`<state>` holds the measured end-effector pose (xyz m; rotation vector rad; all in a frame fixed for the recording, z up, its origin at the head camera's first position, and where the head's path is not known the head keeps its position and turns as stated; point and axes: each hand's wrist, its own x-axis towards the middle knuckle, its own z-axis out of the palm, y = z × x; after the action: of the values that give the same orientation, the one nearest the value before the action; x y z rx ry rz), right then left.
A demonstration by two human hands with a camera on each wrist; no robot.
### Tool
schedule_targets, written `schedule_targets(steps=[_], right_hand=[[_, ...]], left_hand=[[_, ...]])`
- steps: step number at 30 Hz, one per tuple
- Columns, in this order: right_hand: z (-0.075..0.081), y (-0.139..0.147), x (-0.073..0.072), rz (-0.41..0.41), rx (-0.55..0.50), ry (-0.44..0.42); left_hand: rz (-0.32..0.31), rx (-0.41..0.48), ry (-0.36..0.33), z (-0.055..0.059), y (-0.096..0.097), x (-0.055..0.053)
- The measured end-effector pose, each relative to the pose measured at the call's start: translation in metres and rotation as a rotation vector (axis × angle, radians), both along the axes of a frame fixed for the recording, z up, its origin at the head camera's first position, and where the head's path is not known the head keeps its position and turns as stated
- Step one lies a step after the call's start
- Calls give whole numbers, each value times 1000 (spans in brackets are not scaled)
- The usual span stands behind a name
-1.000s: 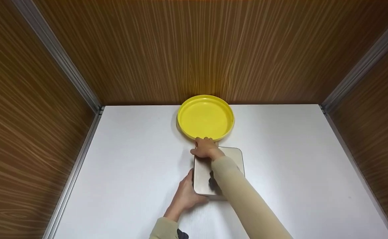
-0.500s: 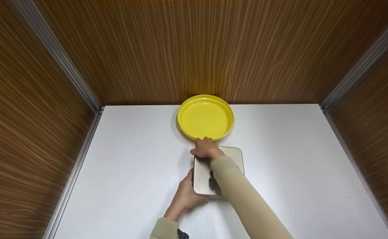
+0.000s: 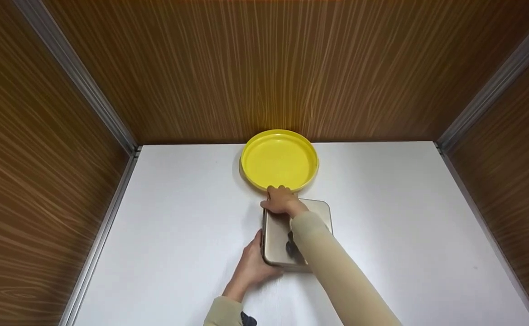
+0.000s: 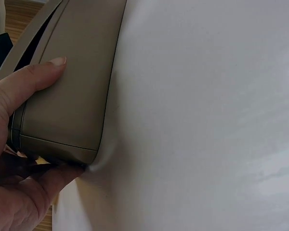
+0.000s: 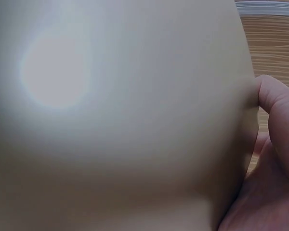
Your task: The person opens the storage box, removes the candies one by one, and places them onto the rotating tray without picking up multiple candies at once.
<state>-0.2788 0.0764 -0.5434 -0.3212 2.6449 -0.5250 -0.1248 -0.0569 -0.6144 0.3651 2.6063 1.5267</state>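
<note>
A beige rectangular tin box with rounded corners sits on the white table. Its flat lid is slightly raised and tilted; a dark, wedge-shaped gap shows beneath its edge in the left wrist view. My left hand grips the box body around the near left corner, thumb laid along the side wall. Reaching across the top, my right hand holds the lid at the far left corner, fingers curled over the far edge. The lid's plain surface fills most of the right wrist view. The inside of the box is hidden.
Right behind the box, a round yellow tray with a low rim stands near the back wall. Brown wood-grain panels enclose the white table at the back and both sides, with grey metal strips at their corners.
The lid has risen a little along its left side, and a dark seam now shows there. Its top looks darker from the tilt. Both hands have stayed almost in place.
</note>
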Motion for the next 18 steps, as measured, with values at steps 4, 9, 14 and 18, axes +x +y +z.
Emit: schedule_targets(steps=[4,9,14,18], right_hand=[[-4,2,1,-18,-25,12],[-6,4,1,-5,-64,46],[-7,7,2,-4,-85,50],[-3,8,2,16,-57,48]], left_hand=[[-19,-3,-11,0,-1,0],[-26,-11,-63,3,-4,-1],[-12,15,-147,12,-10,-2],[-15,35,-182,18,-17,-4]])
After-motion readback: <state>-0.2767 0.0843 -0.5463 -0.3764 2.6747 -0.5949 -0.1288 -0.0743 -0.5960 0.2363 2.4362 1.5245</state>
